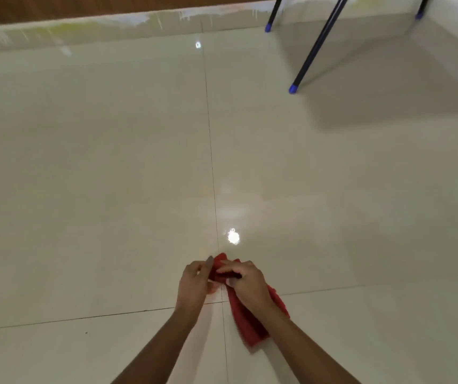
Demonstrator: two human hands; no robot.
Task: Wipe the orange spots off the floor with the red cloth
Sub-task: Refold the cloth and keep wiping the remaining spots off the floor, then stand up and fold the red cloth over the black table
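On a glossy cream tiled floor [111, 176], both hands, left [194, 284] and right [246, 281], clench the red cloth [246, 322] at its far end; it trails nearward under the right wrist. No orange spots show.

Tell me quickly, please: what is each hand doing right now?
Left hand: closed on the upper end of the red cloth.
Right hand: closed on the same cloth, which hangs below it.
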